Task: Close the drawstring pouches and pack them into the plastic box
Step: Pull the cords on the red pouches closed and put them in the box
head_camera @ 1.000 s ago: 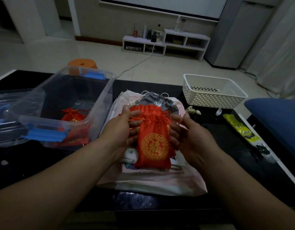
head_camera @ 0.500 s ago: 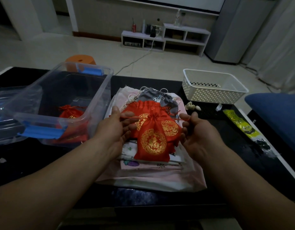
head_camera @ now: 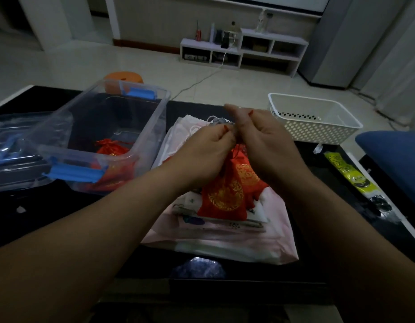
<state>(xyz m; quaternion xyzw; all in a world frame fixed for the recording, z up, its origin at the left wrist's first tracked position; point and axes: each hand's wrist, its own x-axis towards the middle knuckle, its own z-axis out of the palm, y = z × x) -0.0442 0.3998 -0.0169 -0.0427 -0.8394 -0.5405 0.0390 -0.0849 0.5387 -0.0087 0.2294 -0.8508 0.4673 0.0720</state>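
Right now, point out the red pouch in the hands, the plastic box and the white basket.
red pouch (head_camera: 225,197), head view, gold emblem on its front.
plastic box (head_camera: 152,127), head view, its right wall.
white basket (head_camera: 318,132), head view, perforated front wall.

Three red pouches can be counted: a front red pouch (head_camera: 221,199) and a rear red pouch (head_camera: 247,176) overlapping near the table's middle, and a third red pouch (head_camera: 112,148) inside the one clear plastic box (head_camera: 155,122) by the left edge. There is one grey pouch (head_camera: 217,121), one white basket (head_camera: 318,131) at the far right corner and one yellow packet (head_camera: 346,173) along the right edge. Two hands show, the left hand (head_camera: 201,152) and the right hand (head_camera: 264,141).
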